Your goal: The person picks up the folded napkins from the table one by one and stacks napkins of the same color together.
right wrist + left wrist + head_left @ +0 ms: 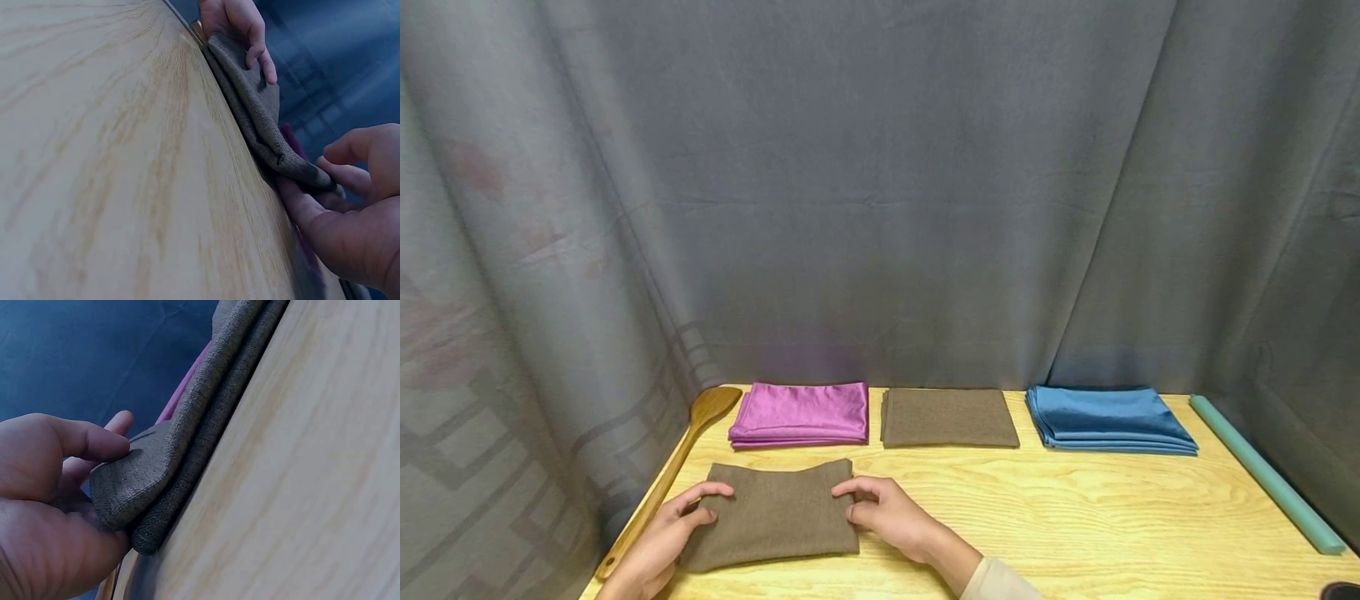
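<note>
A folded brown cloth [782,512] lies at the front left of the table, its sides slightly raised. My left hand [661,537] holds its left edge, and in the left wrist view a digit lies over the cloth's layered corner [134,481]. At the opposite edge my right hand [895,515] grips the cloth's side; the right wrist view shows some fingers [300,203] tucked under it. Several stacked layers show along the near fold. Parts of the fingers beneath the cloth are hidden.
Along the back lie a folded purple cloth [808,414], a second folded brown cloth [950,418] and a folded blue cloth [1108,419]. A wooden spoon [681,454] borders the left edge, a green bar [1262,471] the right. Grey curtains [880,192] enclose the table.
</note>
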`<state>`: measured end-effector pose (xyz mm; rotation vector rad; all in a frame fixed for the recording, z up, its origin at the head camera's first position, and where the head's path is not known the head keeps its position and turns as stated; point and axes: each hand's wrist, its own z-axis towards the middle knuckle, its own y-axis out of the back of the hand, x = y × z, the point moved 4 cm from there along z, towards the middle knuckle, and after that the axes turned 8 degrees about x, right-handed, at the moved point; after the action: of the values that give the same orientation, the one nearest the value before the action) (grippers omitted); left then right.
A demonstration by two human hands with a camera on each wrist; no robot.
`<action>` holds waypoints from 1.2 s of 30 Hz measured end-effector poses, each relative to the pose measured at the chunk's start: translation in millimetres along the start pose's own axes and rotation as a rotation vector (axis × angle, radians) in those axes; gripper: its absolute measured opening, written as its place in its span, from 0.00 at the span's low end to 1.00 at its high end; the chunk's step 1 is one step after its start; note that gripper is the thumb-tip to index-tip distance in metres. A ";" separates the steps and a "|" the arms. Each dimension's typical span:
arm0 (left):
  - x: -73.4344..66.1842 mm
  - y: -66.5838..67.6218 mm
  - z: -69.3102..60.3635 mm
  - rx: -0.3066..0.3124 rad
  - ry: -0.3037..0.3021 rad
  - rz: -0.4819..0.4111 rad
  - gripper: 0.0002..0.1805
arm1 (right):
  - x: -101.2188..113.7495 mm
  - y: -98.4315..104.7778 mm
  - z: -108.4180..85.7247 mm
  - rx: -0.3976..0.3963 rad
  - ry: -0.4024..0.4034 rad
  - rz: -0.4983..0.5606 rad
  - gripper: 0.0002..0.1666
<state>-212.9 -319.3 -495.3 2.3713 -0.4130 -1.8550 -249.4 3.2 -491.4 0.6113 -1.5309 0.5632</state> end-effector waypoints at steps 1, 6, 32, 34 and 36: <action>0.0 0.1 -0.3 0.003 0.002 0.000 0.21 | -0.6 0.2 0.3 -0.006 -0.002 -0.003 0.23; -0.9 1.5 -2.2 0.014 0.010 -0.001 0.18 | -2.9 3.4 1.2 -0.023 -0.018 0.034 0.23; -0.5 5.8 -4.8 0.080 -0.055 0.059 0.22 | -5.0 22.6 -1.3 -0.046 -0.018 0.053 0.25; -2.5 5.1 -6.0 0.043 -0.054 0.068 0.23 | -3.2 24.8 -0.8 -0.049 -0.015 0.046 0.24; -6.1 4.1 -7.3 0.003 -0.058 0.081 0.23 | -0.4 27.6 -0.2 -0.055 -0.009 0.032 0.24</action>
<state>-207.8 -322.2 -486.8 2.2710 -0.5100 -1.8923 -268.0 23.6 -491.4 0.5487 -1.5614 0.5418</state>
